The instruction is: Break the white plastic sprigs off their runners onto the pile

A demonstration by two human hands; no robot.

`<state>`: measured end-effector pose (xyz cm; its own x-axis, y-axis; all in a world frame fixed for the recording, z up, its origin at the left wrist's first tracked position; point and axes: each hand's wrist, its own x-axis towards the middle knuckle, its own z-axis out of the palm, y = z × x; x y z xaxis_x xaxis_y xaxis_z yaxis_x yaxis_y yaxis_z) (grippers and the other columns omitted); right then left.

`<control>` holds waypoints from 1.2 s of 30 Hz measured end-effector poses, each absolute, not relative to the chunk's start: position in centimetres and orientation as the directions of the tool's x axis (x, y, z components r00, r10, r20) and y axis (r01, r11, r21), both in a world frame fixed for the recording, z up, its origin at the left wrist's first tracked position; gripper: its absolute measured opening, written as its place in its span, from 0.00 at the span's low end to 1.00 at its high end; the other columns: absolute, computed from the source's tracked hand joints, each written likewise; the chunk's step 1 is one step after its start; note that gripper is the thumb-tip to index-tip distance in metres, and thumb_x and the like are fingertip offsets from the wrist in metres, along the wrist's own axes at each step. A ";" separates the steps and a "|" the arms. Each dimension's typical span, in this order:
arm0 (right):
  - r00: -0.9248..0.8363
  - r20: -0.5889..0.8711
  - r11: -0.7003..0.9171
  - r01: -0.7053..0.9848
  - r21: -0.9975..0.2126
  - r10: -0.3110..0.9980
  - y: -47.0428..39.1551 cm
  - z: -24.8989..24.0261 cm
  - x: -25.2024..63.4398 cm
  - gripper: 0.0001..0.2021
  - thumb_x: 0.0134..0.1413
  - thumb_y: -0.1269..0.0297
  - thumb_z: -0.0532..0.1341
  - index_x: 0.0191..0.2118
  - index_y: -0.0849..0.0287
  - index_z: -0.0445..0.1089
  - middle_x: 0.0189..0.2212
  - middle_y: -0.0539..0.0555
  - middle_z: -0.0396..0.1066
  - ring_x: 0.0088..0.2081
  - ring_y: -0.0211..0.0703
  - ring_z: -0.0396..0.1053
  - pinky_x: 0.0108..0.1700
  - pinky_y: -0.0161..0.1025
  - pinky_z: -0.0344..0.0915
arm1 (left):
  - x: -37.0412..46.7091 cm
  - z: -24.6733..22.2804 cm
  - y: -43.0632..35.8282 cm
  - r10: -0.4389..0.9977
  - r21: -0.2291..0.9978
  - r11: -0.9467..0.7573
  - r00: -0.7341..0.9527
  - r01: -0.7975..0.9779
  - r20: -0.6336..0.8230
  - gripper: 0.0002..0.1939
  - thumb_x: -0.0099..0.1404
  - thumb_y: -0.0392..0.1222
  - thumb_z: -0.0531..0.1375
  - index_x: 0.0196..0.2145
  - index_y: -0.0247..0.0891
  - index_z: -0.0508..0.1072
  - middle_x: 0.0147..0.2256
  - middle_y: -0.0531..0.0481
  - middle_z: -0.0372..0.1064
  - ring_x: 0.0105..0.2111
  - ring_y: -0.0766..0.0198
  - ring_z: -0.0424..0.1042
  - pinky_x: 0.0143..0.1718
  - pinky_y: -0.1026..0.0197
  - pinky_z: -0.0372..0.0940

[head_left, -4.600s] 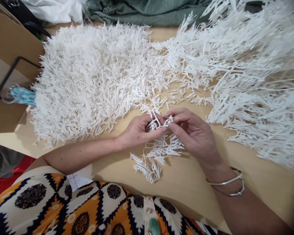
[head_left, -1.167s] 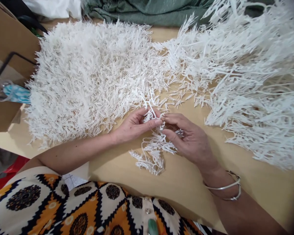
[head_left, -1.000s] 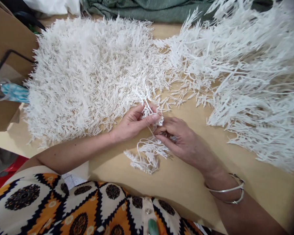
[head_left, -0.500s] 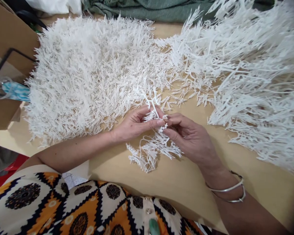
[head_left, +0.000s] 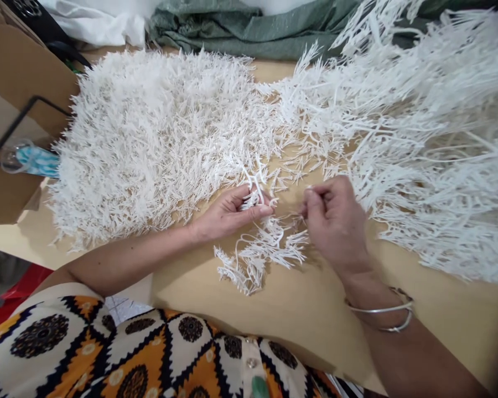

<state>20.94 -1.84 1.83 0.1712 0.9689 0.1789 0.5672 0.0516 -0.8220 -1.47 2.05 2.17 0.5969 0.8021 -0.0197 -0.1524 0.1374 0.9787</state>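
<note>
My left hand [head_left: 236,213] pinches a white branched plastic sprig [head_left: 257,185] between thumb and fingers, its forked stems pointing away from me. To its right, my right hand [head_left: 334,221] is closed, thumb pressed against the bent fingers; whatever lies inside is too small or blurred to name. A small bunch of feathery white sprigs [head_left: 253,257] lies on the table just below both hands. Beyond the left hand spreads a broad heap of short white sprigs [head_left: 157,138].
A tall pile of longer white branches [head_left: 431,143] covers the right side of the tan table [head_left: 315,326]. At left stand a cardboard box [head_left: 29,83] and a clear cup [head_left: 16,156] with a blue-and-white wrapper. Dark green cloth [head_left: 240,27] lies along the back.
My right hand has pulled away to the right from the sprig and closed up. The left hand stays on the sprig. The whole view has shifted slightly.
</note>
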 end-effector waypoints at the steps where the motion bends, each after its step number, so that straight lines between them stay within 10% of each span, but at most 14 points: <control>1: 0.219 0.176 0.035 0.528 -0.848 0.960 -1.5 1.5 21.7 0.05 0.67 0.63 0.60 0.39 0.51 0.62 0.26 0.46 0.69 0.27 0.42 0.70 0.34 0.43 0.68 | -1.4 2.0 2.0 0.811 0.971 0.161 0.585 -0.176 -0.028 0.12 0.70 0.50 0.68 0.42 0.39 0.76 0.39 0.52 0.75 0.39 0.70 0.73 0.46 0.63 0.68; 10: 0.135 0.406 0.285 0.520 -0.805 0.904 -2.9 2.8 20.1 0.15 0.66 0.60 0.64 0.57 0.51 0.71 0.57 0.61 0.72 0.60 0.56 0.70 0.59 0.59 0.71 | -0.9 1.3 1.7 0.883 0.937 0.213 0.466 -0.278 -0.063 0.11 0.68 0.49 0.70 0.43 0.41 0.78 0.39 0.54 0.74 0.39 0.71 0.71 0.46 0.64 0.67; 25: -0.062 0.014 0.038 0.403 -0.914 0.998 -3.8 3.9 17.9 0.06 0.68 0.62 0.62 0.38 0.54 0.70 0.29 0.47 0.70 0.31 0.38 0.67 0.38 0.39 0.67 | -0.8 1.9 1.8 0.856 0.918 0.279 0.505 -0.281 -0.106 0.11 0.69 0.48 0.69 0.43 0.40 0.77 0.40 0.53 0.74 0.40 0.71 0.73 0.47 0.65 0.69; 36: -0.304 -0.006 0.118 0.386 -0.915 0.953 -2.9 4.0 19.7 0.07 0.69 0.65 0.60 0.36 0.54 0.66 0.34 0.50 0.70 0.36 0.41 0.67 0.41 0.42 0.63 | 0.2 2.5 0.8 0.918 0.968 0.188 0.380 -0.165 -0.114 0.14 0.72 0.52 0.65 0.42 0.37 0.72 0.42 0.51 0.74 0.43 0.68 0.72 0.54 0.58 0.69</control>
